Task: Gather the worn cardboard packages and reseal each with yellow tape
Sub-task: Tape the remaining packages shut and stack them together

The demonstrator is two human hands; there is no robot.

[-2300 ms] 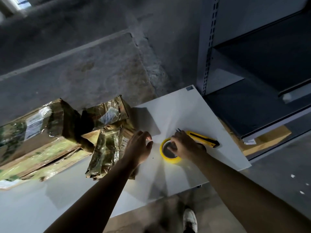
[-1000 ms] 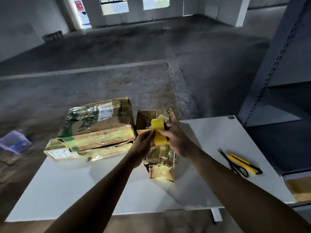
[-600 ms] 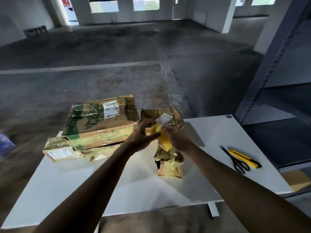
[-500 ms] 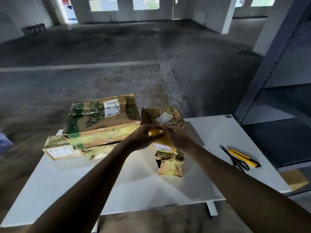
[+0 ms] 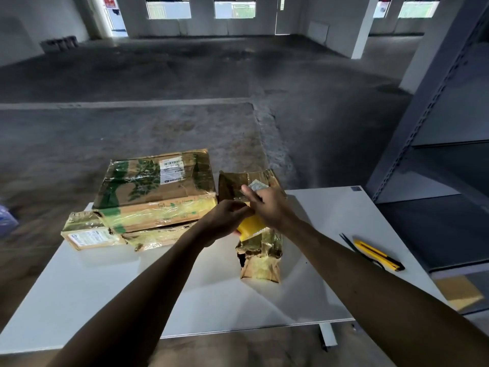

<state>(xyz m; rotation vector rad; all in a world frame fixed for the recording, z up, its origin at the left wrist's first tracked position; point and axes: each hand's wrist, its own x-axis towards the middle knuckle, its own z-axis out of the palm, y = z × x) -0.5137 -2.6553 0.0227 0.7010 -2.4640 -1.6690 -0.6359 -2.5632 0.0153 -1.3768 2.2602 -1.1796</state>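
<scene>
The roll of yellow tape (image 5: pixel 251 226) is in the air between both hands, just above the middle of the narrow package (image 5: pixel 260 258). The left hand (image 5: pixel 225 218) closes its grip on the roll from the left side with curled fingers. The right hand (image 5: pixel 270 207) lies over the top of the roll, its grip also closed around it, with the thumb stretched away from the person. Whether the left fingers already pinch the free end of the tape, I cannot tell. The broad yellow band of the roll faces the camera; its hole is hidden.

The narrow package lies on the white tabletop (image 5: pixel 185 287) with its long axis running away from the person. Its near end is crumpled and has a dark tear; its far end rises a little behind the hands. I judge it light and soft: the cardboard is worn and the shiny film over it looks slippery. It is better to take it by the two long sides near the middle, not by the torn end.

The roll itself is probably light and stiff, easy to hold by the ring, but the tape end will stick to the fingers.

To the left, the large package (image 5: pixel 156 186) rests on a flat package (image 5: pixel 87 235). A yellow knife (image 5: pixel 378 254) lies well apart on the right.
</scene>
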